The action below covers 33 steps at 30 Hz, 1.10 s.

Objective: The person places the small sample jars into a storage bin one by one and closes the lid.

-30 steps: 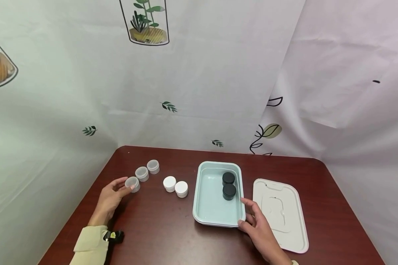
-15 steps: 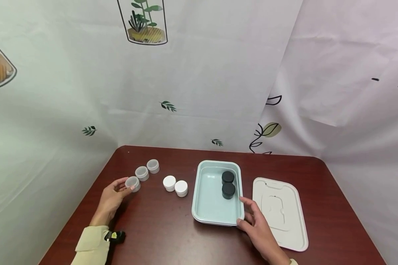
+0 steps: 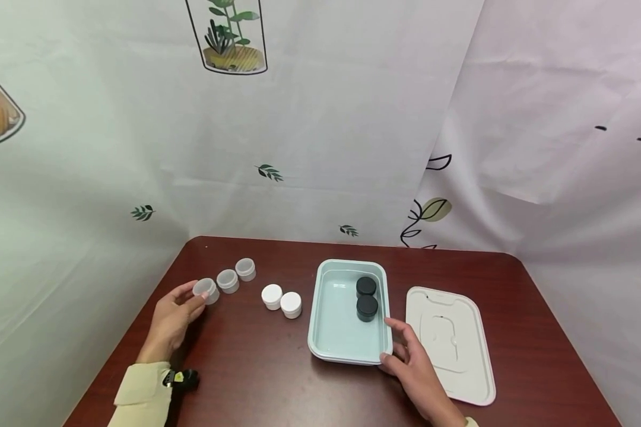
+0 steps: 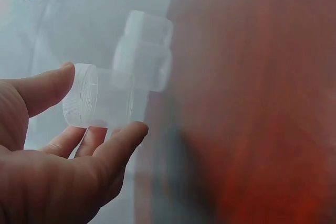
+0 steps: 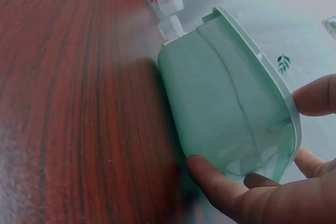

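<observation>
My left hand (image 3: 172,317) pinches a small translucent jar (image 3: 206,290) between thumb and fingers at the left of the table. In the left wrist view the jar (image 4: 100,95) shows its ridged cap against the thumb. Two more translucent jars, a nearer one (image 3: 228,281) and a farther one (image 3: 246,269), stand in a row beyond it. With thumb and fingers on its rim and side wall, my right hand (image 3: 416,367) grips the near right corner of a light blue plastic tub (image 3: 326,350). Inside the tub sit two black-lidded jars, one (image 3: 365,286) behind the other (image 3: 367,308).
Two white-lidded jars, one (image 3: 272,296) touching the other (image 3: 291,305), stand left of the tub. A flat white lid (image 3: 478,367) lies on the dark red table (image 3: 267,379) at the right. Patterned white cloth (image 3: 320,130) hangs behind and beside the table.
The left hand has moved a little left and away with its jar, opening a gap from the other translucent jars. The right hand stays at the tub's corner.
</observation>
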### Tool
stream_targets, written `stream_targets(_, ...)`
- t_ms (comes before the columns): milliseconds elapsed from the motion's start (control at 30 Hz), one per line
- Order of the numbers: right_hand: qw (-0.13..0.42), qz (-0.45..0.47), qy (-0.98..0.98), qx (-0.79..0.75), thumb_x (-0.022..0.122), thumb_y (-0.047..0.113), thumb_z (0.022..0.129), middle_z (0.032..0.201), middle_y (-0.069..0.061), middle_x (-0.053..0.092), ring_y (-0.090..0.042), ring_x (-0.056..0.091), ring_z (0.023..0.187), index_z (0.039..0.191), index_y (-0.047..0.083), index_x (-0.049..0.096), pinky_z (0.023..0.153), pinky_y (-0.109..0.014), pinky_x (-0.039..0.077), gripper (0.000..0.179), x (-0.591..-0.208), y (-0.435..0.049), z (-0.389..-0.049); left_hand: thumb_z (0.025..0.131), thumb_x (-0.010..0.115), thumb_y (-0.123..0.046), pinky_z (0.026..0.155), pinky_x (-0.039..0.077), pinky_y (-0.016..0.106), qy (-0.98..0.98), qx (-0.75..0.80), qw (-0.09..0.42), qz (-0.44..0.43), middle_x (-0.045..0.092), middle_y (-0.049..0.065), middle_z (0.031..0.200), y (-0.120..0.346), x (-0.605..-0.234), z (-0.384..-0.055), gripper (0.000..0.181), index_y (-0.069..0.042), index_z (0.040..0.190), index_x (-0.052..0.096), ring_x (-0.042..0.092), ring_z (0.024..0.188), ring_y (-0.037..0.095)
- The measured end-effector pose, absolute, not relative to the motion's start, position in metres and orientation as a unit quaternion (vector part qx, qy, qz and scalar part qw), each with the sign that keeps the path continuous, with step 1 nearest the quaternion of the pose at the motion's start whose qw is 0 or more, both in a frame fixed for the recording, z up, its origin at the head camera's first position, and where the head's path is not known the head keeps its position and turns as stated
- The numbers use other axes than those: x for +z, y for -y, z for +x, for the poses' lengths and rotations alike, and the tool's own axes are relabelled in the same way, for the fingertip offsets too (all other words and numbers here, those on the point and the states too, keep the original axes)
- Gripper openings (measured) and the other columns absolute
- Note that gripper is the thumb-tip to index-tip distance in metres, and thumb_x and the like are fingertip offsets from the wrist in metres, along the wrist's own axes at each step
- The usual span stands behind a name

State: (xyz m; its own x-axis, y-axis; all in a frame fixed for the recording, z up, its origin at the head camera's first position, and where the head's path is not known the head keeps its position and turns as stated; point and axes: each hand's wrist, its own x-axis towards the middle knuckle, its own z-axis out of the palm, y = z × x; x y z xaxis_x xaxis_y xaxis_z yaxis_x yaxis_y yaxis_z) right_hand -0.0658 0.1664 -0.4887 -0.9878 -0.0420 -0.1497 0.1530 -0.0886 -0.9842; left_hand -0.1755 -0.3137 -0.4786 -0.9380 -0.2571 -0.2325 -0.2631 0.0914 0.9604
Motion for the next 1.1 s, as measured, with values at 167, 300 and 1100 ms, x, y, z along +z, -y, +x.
stream_targets(167,0.064,0.039,-0.678,-0.732,0.061,-0.008,0.094,0.159,-0.021,0.043,-0.036,0.06,0.134,0.153,0.01,0.044,0.085,-0.034,0.063,0.064,-0.486,-0.166,-0.066,0.096,0.08,-0.017,0.095,0.059,0.026,-0.718,0.679,-0.019,-0.151,0.051,0.003,0.131,0.31,-0.462,-0.172,0.076,-0.003,0.158,0.039,0.069,0.098,-0.002)
stream_targets(300,0.063,0.041,-0.68,-0.73,0.06,-0.009,0.094,0.159,-0.021,0.043,-0.038,0.059,0.135,0.153,0.01,0.044,0.086,-0.033,0.062,0.064,-0.484,-0.166,-0.066,0.095,0.081,-0.016,0.092,0.06,0.024,-0.715,0.691,-0.024,-0.103,0.055,-0.002,0.125,0.3,-0.448,-0.167,0.074,0.0,0.156,0.041,0.068,0.102,0.0)
stream_targets(1100,0.064,0.038,-0.686,-0.723,0.061,-0.009,0.093,0.159,-0.022,0.043,-0.038,0.06,0.134,0.152,0.01,0.044,0.086,-0.033,0.062,0.064,-0.488,-0.167,-0.068,0.094,0.08,-0.013,0.089,0.058,0.027,-0.781,0.606,0.083,0.126,0.07,0.014,0.131,0.145,-0.394,-0.176,0.05,-0.009,0.14,0.062,0.072,0.115,0.023)
